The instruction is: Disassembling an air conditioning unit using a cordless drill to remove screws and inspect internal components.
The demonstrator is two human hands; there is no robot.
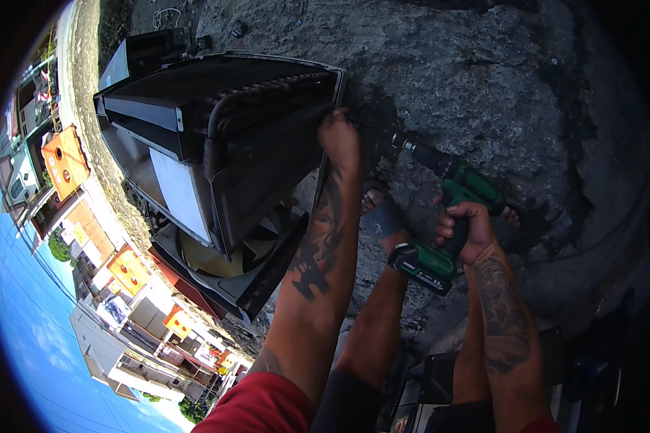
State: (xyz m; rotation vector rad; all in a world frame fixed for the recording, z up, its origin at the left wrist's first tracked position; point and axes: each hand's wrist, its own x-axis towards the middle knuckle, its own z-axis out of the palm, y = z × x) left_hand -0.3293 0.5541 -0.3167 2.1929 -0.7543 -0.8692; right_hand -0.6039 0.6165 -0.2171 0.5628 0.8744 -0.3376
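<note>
My right hand (466,229) is wrapped round the handle of a green and black cordless drill (474,189). The drill's chuck, with a bright metal socket-like tip, points up and left over the ground, touching nothing. My left hand (339,141) is closed against the right edge of an opened air conditioner unit (267,108); what its fingers pinch there, if anything, is hidden. The unit has dark coil panels with bent copper tubes (217,123) along one edge. Below them sits a round fan (231,249) in a grey housing.
Rough grey concrete ground (469,65) lies under everything. Small dark parts (195,47) and a white cord (167,16) are beyond the unit. My sandalled foot (381,216) is between my arms. Some dark and white objects (430,393) stand near my legs. Houses and sky show at the left.
</note>
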